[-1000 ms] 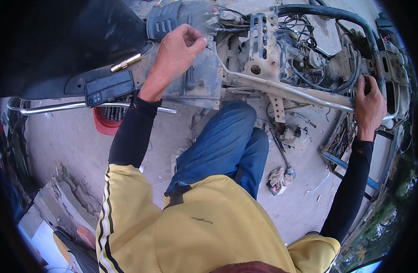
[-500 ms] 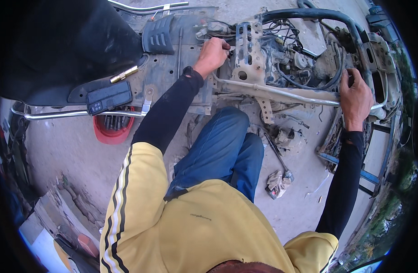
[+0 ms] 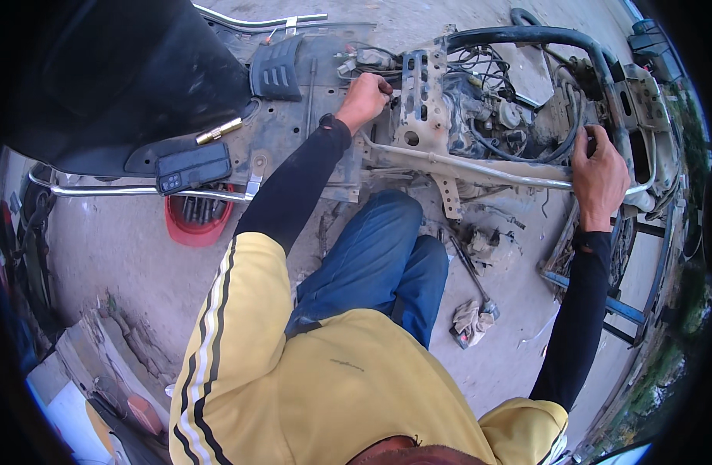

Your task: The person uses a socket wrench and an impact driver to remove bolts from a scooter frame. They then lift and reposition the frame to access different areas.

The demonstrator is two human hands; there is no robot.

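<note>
A dusty vehicle frame with its engine (image 3: 507, 116) exposed lies across the far side in front of me. My left hand (image 3: 364, 101) reaches in beside the perforated metal bracket (image 3: 412, 138). Its fingers are curled closed, and whatever they hold is hidden. Over at the frame's right end, my right hand (image 3: 601, 174) is by the end of a long silver tube (image 3: 495, 172) and below the curved black frame tube (image 3: 557, 35). Thumb and fingers are bent together there, with their tips near a black hose (image 3: 574, 128); I cannot make out anything between them.
On the floorboard lie a black phone (image 3: 192, 167) and a brass-coloured cylinder (image 3: 219, 131), next to a large black panel (image 3: 116, 85). A red helmet-like bowl (image 3: 193, 235) holding dark parts sits below. By my knees are a long-handled tool (image 3: 471, 267), a rag (image 3: 471, 322) and a dirty metal part (image 3: 491, 249).
The view has shifted a little, so the scene sits slightly lower. My right hand has moved slightly left along the frame. My left hand stays beside the bracket.
</note>
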